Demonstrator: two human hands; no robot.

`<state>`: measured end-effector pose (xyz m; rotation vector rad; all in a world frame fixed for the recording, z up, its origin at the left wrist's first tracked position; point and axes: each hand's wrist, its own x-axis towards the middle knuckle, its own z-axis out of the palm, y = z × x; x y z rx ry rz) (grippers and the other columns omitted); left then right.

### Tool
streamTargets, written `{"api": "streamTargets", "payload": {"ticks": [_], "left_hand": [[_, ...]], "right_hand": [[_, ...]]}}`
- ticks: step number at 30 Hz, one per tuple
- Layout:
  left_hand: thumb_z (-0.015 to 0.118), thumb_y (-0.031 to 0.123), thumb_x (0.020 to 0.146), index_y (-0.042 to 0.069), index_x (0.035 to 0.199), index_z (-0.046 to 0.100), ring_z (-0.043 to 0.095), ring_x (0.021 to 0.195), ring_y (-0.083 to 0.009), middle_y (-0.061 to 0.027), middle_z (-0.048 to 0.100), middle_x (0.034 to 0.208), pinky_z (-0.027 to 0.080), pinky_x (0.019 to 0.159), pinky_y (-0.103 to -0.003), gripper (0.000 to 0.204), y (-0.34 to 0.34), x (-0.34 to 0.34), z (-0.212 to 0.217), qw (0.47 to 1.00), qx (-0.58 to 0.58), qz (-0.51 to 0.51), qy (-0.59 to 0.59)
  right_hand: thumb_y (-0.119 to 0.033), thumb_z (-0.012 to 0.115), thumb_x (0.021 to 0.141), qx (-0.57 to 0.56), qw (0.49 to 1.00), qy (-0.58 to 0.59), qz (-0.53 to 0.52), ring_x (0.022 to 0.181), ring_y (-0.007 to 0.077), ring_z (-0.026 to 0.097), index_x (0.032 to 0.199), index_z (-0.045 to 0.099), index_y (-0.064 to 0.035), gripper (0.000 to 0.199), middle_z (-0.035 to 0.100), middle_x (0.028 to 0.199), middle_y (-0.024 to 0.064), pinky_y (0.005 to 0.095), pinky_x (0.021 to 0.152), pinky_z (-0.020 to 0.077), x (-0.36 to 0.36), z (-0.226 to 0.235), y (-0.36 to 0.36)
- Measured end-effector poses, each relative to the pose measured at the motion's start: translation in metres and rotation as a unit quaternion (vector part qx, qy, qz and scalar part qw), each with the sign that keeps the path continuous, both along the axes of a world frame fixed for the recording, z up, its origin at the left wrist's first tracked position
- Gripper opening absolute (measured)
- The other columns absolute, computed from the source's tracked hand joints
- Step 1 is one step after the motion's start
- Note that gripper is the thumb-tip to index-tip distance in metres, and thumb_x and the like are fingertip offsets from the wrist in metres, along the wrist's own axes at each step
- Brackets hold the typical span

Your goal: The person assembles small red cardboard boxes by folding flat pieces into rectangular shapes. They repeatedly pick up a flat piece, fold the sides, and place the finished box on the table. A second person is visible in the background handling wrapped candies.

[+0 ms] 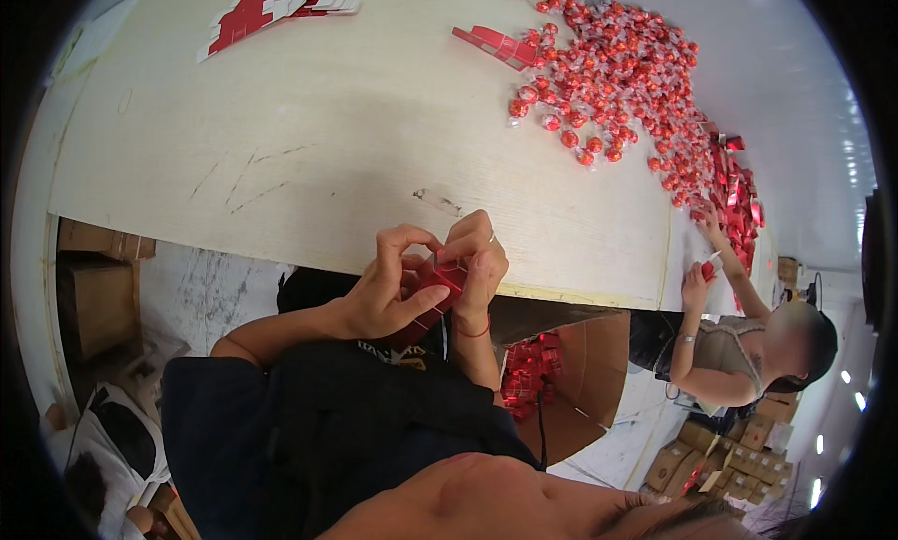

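red carton (447, 274) in both hands (382, 297)

Flat boxes (281, 12): toward worktop's (309, 138) far left corner
Sweets (627, 72): along far right edge
Held box (447, 274): at near edge
Carton (599, 358): below near edge, packs (529, 372) inside

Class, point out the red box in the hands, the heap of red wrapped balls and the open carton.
Red box (448, 276): head view, exposed red side.
Ball heap (629, 65): head view, its middle.
Carton (600, 364): head view, right side.
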<state>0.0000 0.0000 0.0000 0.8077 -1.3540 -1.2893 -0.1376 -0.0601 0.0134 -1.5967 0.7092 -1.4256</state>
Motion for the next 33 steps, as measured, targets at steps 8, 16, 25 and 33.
{"api": "streamTargets", "payload": {"ticks": [8,16,25,33], "left_hand": [[0.069,0.010,0.087,0.009,0.127,0.016,0.055,0.108,-0.0228,-0.0178,0.033,0.131,0.053,0.084,-0.033,0.066,0.005,0.002,0.014,0.993,0.108,-0.041,0.023],[0.058,0.011,0.095,0.013,0.148,-0.015,0.053,0.112,-0.0190,-0.0199,0.037,0.139,0.046,0.094,-0.035,0.090,0.005,0.002,0.016,0.971,0.164,-0.155,0.085],[0.065,0.007,0.090,0.012,0.146,0.001,0.058,0.099,-0.0135,-0.0154,0.046,0.132,0.049,0.086,-0.028,0.085,0.003,-0.001,0.017,0.975,0.192,-0.109,0.018],[0.072,0.010,0.087,0.007,0.125,0.033,0.061,0.101,-0.0154,-0.0132,0.053,0.124,0.051,0.085,-0.028,0.054,0.002,-0.001,0.002,0.921,0.350,-0.085,0.150]], "right_hand": [[-0.031,0.044,0.097,0.050,0.987,0.028,0.150,0.067,0.0199,0.044,0.065,0.056,-0.0038,0.044,0.051,0.066,0.0062,0.0334,0.070,0.0357,-0.010,0.003,-0.003],[-0.026,0.044,0.098,0.054,0.978,0.065,0.192,0.070,0.0206,0.044,0.066,0.054,-0.0043,0.040,0.054,0.068,0.0052,0.0348,0.077,0.0344,-0.018,-0.004,-0.001],[-0.039,0.037,0.102,0.106,0.975,0.012,0.193,0.080,0.0234,0.046,0.071,0.056,-0.0033,0.051,0.057,0.072,0.0073,0.0368,0.079,0.0368,-0.023,-0.013,0.008],[-0.040,0.035,0.101,-0.039,0.993,0.106,-0.030,0.075,0.0266,0.048,0.064,0.055,-0.0051,0.054,0.052,0.065,0.0072,0.0395,0.078,0.0410,-0.026,-0.013,0.011]]}}
